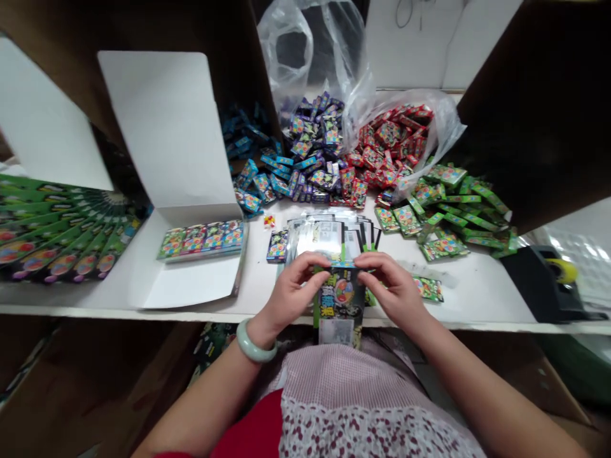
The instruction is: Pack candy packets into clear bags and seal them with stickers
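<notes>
A dark, colourfully printed packet point(340, 305) hangs upright over the table's front edge. At its top left corner my left hand point(296, 286) pinches it between thumb and fingers, a pale green bangle point(256, 343) on the wrist. Opposite, my right hand point(392, 287) pinches the top right corner. A thin blue strip shows along the top edge; whether anything is inside I cannot tell. Just behind my hands lies a stack of flat, clear-and-black packets point(321, 234). A small dark purple box point(277, 246) is to the left of it.
Blue point(263, 184), purple point(310, 146), red point(389, 137) and green point(461, 210) small boxes lie in heaps along the back, some in clear plastic bags point(356, 95). At left stands an opened white display box point(191, 280) with a row of small boxes. A tape dispenser point(548, 280) sits right.
</notes>
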Action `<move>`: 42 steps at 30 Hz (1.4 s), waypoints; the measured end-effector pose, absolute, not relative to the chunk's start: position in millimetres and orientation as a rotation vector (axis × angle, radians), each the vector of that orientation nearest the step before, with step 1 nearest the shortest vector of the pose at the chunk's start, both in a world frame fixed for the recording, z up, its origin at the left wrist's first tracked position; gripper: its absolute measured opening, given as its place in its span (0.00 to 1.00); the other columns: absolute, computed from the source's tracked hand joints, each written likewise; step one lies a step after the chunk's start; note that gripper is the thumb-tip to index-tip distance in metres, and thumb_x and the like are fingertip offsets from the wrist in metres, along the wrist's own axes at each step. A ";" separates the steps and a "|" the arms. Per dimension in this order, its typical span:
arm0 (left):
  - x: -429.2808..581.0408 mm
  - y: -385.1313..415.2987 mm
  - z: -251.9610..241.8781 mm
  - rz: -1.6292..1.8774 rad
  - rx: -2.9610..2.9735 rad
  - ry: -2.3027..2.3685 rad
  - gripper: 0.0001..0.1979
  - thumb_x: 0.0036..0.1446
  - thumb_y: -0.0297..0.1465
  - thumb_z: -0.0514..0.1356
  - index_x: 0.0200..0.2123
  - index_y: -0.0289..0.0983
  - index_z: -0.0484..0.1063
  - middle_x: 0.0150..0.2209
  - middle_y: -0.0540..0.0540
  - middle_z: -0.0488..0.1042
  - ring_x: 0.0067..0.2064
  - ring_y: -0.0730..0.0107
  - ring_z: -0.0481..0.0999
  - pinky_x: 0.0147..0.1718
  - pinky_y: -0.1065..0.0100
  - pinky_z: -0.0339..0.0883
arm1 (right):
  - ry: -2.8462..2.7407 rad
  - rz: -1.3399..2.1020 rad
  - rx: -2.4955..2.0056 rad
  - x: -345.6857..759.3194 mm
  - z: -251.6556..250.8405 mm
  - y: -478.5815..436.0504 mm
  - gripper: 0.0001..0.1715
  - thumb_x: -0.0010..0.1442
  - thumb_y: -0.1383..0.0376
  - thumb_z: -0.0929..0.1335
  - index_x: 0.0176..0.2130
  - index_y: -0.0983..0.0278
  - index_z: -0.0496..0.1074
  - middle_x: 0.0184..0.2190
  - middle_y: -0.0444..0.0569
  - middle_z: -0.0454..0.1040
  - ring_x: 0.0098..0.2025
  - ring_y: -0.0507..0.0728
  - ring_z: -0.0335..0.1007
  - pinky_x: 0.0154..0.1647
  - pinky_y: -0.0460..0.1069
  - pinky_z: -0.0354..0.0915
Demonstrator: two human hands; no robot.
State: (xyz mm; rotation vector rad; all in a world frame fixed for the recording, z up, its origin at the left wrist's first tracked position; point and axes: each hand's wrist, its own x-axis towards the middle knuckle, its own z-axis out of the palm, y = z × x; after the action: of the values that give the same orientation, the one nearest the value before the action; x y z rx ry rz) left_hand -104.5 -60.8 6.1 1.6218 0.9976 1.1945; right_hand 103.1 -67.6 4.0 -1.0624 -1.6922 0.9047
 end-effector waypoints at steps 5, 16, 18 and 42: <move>-104.4 -53.6 3.2 1.225 1.664 1.109 0.04 0.59 0.31 0.60 0.38 0.39 0.71 0.37 0.48 0.73 0.40 0.68 0.74 0.39 0.68 0.70 | -1.755 0.910 -1.031 110.8 7.4 -63.1 0.12 0.63 0.66 0.65 0.48 0.58 0.70 0.48 0.51 0.73 0.51 0.56 0.69 0.45 0.52 0.70; -105.7 -46.1 0.2 1.115 1.552 1.301 0.09 0.55 0.37 0.64 0.38 0.40 0.72 0.37 0.50 0.74 0.36 0.69 0.72 0.34 0.70 0.70 | -1.691 0.524 -1.999 297.5 -16.6 -46.5 0.06 0.51 0.63 0.70 0.31 0.63 0.76 0.30 0.48 0.76 0.30 0.56 0.69 0.35 0.51 0.64; -104.7 -46.0 0.3 1.107 1.551 1.309 0.09 0.55 0.36 0.64 0.38 0.40 0.72 0.37 0.50 0.73 0.36 0.69 0.73 0.36 0.70 0.69 | -1.707 0.534 -2.009 297.6 -24.5 -48.1 0.05 0.52 0.62 0.70 0.29 0.62 0.76 0.29 0.47 0.75 0.30 0.56 0.69 0.34 0.50 0.62; -106.2 -42.5 -6.0 1.156 1.598 1.280 0.08 0.55 0.36 0.63 0.38 0.41 0.72 0.37 0.50 0.73 0.38 0.67 0.73 0.37 0.68 0.68 | -1.578 0.617 -1.904 292.9 0.9 -68.7 0.13 0.57 0.55 0.65 0.31 0.62 0.68 0.29 0.46 0.73 0.32 0.55 0.68 0.35 0.50 0.63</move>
State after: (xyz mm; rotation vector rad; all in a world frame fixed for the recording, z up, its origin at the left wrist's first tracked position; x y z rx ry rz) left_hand -106.2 -42.5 -6.0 1.5979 1.2798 1.1557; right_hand 292.9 -68.7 0.9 -1.9044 -1.5785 0.6166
